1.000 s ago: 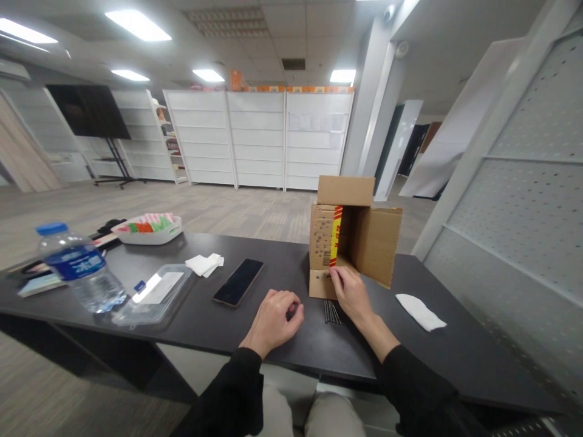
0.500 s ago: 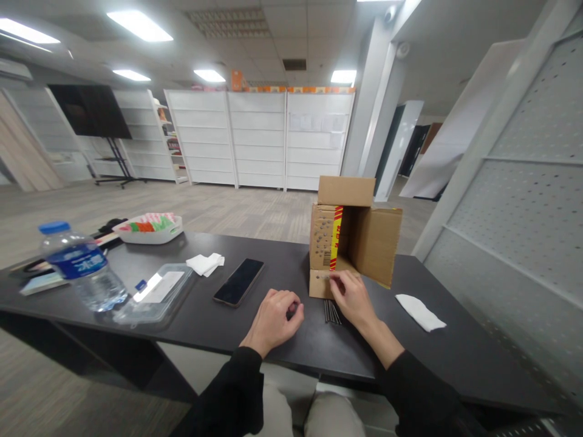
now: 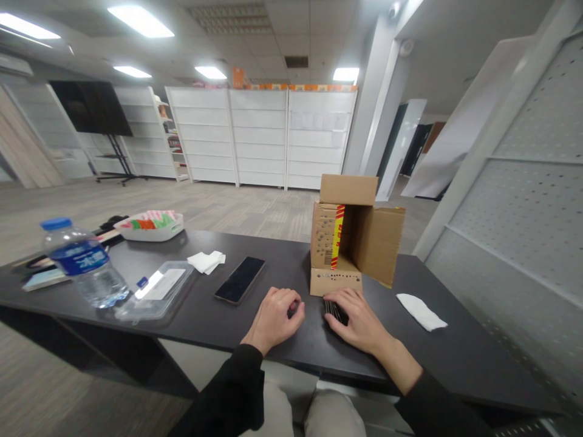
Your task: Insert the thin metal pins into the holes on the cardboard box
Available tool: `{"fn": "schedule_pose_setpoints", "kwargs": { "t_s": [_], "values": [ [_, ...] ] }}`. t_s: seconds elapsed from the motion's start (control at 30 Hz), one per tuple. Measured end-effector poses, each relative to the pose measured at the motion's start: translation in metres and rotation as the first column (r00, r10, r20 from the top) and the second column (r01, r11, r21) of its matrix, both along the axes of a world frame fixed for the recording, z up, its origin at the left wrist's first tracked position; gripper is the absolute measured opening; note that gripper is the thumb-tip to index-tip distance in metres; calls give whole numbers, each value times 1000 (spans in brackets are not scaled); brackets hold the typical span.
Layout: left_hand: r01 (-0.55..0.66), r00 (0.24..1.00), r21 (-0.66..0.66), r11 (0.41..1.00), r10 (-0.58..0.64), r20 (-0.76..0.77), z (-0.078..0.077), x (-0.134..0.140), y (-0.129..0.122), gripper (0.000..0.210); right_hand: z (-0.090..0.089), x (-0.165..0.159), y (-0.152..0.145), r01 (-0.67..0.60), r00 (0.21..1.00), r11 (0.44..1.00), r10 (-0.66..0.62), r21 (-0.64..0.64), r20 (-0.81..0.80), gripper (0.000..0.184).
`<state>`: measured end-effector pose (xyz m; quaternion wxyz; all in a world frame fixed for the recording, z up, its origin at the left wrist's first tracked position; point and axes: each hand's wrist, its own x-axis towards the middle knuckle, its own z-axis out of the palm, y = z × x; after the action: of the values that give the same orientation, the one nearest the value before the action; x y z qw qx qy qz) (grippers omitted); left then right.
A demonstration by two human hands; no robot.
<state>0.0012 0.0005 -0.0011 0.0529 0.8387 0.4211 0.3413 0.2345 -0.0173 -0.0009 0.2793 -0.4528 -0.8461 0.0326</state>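
My left hand (image 3: pixel 276 318) rests on the dark table with its fingers curled towards the thumb. Whatever it holds, if anything, is hidden in the curl. To its right, my right hand (image 3: pixel 357 318) is bent round a row of thin metal rods (image 3: pixel 333 309), perhaps long nails, lying side by side on the table. Its thumb is at their near ends and its fingertips at the far ends. Just beyond that hand stands an open cardboard box (image 3: pixel 324 237) with yellow and red tape. Small holes dot its left side and its lowered front flap (image 3: pixel 334 280).
Left of my hands lie a phone (image 3: pixel 240 279), folded tissues (image 3: pixel 206 261), a clear plastic case (image 3: pixel 159 291) and a water bottle (image 3: pixel 86 264). Farther back sits a white basket (image 3: pixel 175 228) of colourful packets. Another tissue (image 3: pixel 421 311) is at right, near a perforated panel (image 3: pixel 523 176).
My right hand has come down from the box's front flap onto the metal rods, uncovering the row of holes in the flap. My left hand has hardly moved.
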Motion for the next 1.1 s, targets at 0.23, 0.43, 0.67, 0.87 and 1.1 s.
{"fn": "schedule_pose_setpoints", "kwargs": {
  "t_s": [0.23, 0.43, 0.67, 0.87, 1.1],
  "values": [
    [0, 1000, 0, 1000, 0, -7, 2, 1, -1, 12, 3, -3, -2, -21, 999, 999, 23, -40, 48, 24],
    [4, 1000, -11, 1000, -4, -2, 1, 0, -1, 12, 3, -3, -3, -42, 997, 998, 45, -46, 60, 25],
    [2, 1000, -10, 1000, -2, 2, 0, 0, 0, 12, 2, -4, 3, -31, 999, 1000, 31, 1, 24, 18],
    [2, 1000, -12, 1000, -2, 7, -2, 0, 1, 11, -7, -2, 22, 53, 982, 993, -33, 105, -184, 27],
    [2, 1000, -14, 1000, -2, 16, -2, 0, 0, 11, -8, 8, 48, 254, 871, 964, -191, 82, -453, 30]
  ]
}}
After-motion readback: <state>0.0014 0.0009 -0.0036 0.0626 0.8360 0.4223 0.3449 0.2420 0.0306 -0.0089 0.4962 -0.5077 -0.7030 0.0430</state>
